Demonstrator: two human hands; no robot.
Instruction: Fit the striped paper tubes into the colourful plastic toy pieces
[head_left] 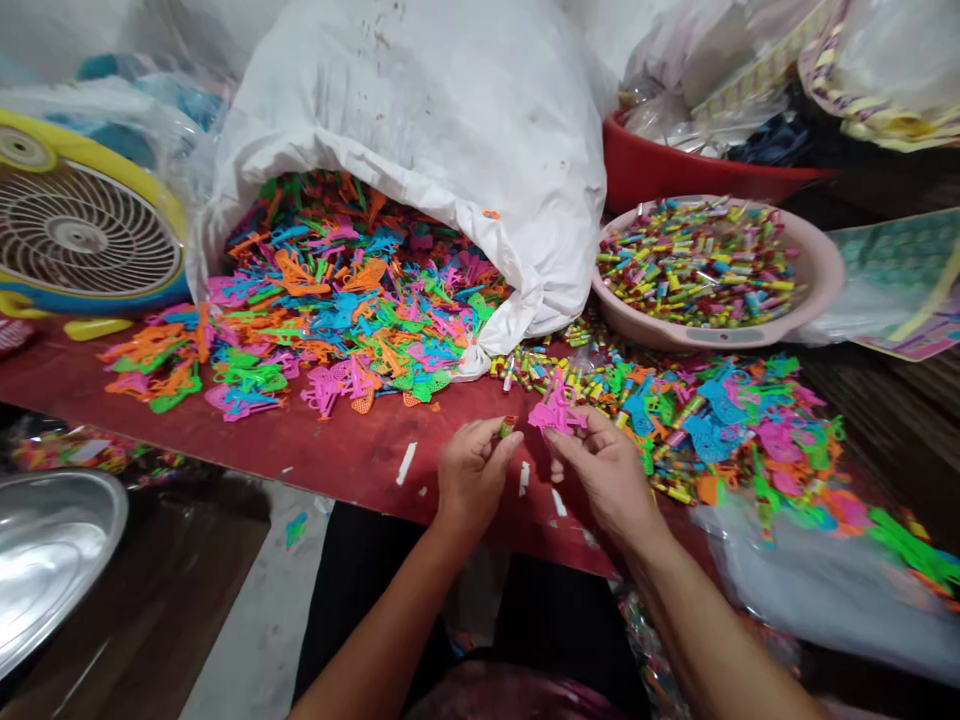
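Over the front of the red table point(337, 455), my left hand point(474, 465) pinches a small wrapped candy-like tube point(508, 427) between thumb and fingers. Just to its right, my right hand point(604, 468) grips a pink plastic piece point(556, 408) by its lower edge. The tube and the pink piece are apart. Behind my hands lie scattered small tubes point(531, 366) in yellow and red wrappers. A heap of colourful plastic pieces point(352, 310) spills from a white sack point(450, 110). More plastic pieces point(720, 410) mixed with tubes lie right of my right hand.
A pink basin point(821, 270) full of wrapped tubes stands at the right, before a red tub point(652, 165). A yellow and blue fan point(82, 230) is at the left. A metal bowl point(52, 550) sits lower left. Clear plastic bags point(810, 580) lie at the right front.
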